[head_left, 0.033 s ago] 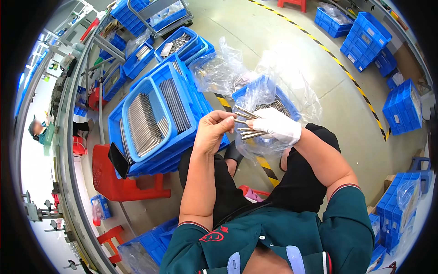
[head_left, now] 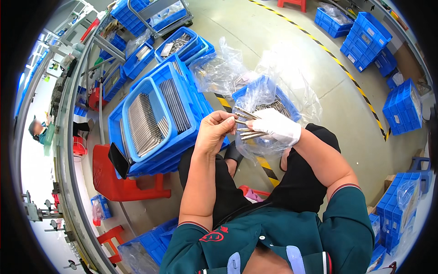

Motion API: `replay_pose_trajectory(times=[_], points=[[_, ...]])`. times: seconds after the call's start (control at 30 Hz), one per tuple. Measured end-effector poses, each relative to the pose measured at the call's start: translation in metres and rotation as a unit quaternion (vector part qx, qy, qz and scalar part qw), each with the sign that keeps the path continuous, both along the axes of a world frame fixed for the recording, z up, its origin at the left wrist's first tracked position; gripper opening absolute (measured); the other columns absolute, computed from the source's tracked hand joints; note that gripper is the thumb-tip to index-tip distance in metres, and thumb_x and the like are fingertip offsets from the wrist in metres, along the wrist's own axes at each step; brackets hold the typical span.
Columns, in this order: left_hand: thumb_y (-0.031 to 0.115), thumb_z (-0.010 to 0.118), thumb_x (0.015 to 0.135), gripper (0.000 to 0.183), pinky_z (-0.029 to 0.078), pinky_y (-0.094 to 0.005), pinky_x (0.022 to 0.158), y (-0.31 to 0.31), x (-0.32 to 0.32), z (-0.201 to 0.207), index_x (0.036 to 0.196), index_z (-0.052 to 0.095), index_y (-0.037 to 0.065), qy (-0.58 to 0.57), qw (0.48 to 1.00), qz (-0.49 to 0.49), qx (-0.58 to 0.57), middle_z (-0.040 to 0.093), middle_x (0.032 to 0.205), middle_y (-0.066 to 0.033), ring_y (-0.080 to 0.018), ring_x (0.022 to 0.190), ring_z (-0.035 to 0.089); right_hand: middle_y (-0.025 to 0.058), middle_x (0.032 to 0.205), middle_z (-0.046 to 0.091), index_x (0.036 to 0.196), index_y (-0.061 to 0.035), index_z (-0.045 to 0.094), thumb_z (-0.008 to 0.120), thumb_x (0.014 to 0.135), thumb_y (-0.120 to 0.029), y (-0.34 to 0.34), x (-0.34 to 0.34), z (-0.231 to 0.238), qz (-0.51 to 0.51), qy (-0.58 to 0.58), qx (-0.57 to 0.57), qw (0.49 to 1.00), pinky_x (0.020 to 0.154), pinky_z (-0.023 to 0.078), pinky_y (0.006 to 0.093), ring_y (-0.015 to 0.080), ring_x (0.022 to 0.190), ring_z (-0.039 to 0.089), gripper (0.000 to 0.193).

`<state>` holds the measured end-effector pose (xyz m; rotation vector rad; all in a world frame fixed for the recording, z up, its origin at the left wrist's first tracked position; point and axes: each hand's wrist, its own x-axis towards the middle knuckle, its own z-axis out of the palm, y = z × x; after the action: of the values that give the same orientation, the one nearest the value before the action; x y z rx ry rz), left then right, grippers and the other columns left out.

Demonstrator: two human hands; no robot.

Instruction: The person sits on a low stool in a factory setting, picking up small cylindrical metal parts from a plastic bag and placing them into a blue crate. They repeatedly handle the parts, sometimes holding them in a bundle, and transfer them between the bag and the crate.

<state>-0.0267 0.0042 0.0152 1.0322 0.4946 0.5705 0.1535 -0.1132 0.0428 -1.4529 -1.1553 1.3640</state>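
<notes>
My right hand (head_left: 278,127), in a white glove, is closed round a bundle of thin metal rods (head_left: 248,135) that fan out toward the left. My bare left hand (head_left: 216,129) pinches the end of one metal rod (head_left: 240,121) of this bunch between thumb and fingers. Beneath and beyond my hands stands a blue crate (head_left: 292,108) lined with clear plastic, with many loose rods in it. On my left, a light blue tray (head_left: 172,119) with rods in neat rows rests on a larger blue crate (head_left: 194,98) that holds darker rods.
A red stool (head_left: 107,176) supports the stacked crates at left. A dark flat panel (head_left: 119,160) leans at their near corner. Clear plastic bags (head_left: 219,68) lie beyond. Blue crates (head_left: 401,108) line the right side. Another person (head_left: 43,132) is at the far left.
</notes>
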Motion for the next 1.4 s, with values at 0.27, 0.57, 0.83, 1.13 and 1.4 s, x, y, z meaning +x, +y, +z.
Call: replay_pose_trajectory(times=[0.27, 0.57, 0.83, 1.13, 1.4], points=[[0.012, 0.068, 0.084, 0.015, 0.042, -0.0213, 0.056, 0.006, -0.001, -0.002, 0.088, 0.064, -0.002, 0.033, 0.992, 0.108, 0.050, 0.060, 0.070, -0.0037, -0.0090, 0.059, 0.052, 0.0014, 0.067, 0.054, 0.084, -0.0005, 0.064, 0.059, 0.087, -0.037, 0.001, 0.004, 0.001, -0.011, 0.005, -0.003, 1.000, 0.057, 0.038, 0.0279, 0.0095, 0.064, 0.044, 0.037], [0.014, 0.071, 0.082, 0.015, 0.040, -0.0219, 0.071, -0.002, 0.005, -0.003, 0.086, 0.066, 0.000, 0.033, 0.995, 0.067, 0.065, 0.063, 0.078, -0.0010, -0.0065, 0.073, 0.053, 0.0040, 0.066, 0.052, 0.083, -0.0001, 0.061, 0.057, 0.088, -0.041, 0.004, 0.000, -0.006, 0.037, -0.073, 0.011, 0.997, 0.058, 0.038, 0.0297, 0.0124, 0.063, 0.043, 0.042], [0.012, 0.072, 0.080, 0.014, 0.040, -0.0215, 0.067, -0.002, 0.002, 0.000, 0.085, 0.066, 0.001, 0.068, 0.991, 0.049, 0.106, 0.063, 0.078, -0.0009, -0.0062, 0.071, 0.052, 0.0099, 0.071, 0.058, 0.091, -0.0005, 0.063, 0.056, 0.087, -0.041, 0.006, -0.002, -0.005, 0.052, -0.166, 0.018, 0.985, 0.062, 0.042, 0.0322, 0.0173, 0.066, 0.051, 0.042], [0.013, 0.071, 0.081, 0.014, 0.039, -0.0210, 0.064, 0.003, -0.002, 0.002, 0.084, 0.066, 0.000, 0.093, 0.980, 0.109, 0.139, 0.062, 0.075, 0.0002, -0.0055, 0.068, 0.050, 0.0100, 0.069, 0.057, 0.089, -0.0002, 0.063, 0.055, 0.087, -0.042, 0.007, 0.000, -0.011, 0.045, -0.147, 0.028, 0.988, 0.062, 0.041, 0.0319, 0.0177, 0.065, 0.051, 0.043], [0.014, 0.070, 0.083, 0.017, 0.039, -0.0216, 0.064, 0.003, 0.001, -0.004, 0.086, 0.065, -0.002, 0.061, 0.993, 0.074, 0.063, 0.063, 0.078, -0.0037, -0.0067, 0.066, 0.048, 0.0030, 0.068, 0.053, 0.080, -0.0016, 0.061, 0.058, 0.086, -0.043, 0.004, -0.005, -0.013, 0.068, -0.071, 0.026, 0.995, 0.059, 0.038, 0.0294, 0.0115, 0.066, 0.044, 0.042]])
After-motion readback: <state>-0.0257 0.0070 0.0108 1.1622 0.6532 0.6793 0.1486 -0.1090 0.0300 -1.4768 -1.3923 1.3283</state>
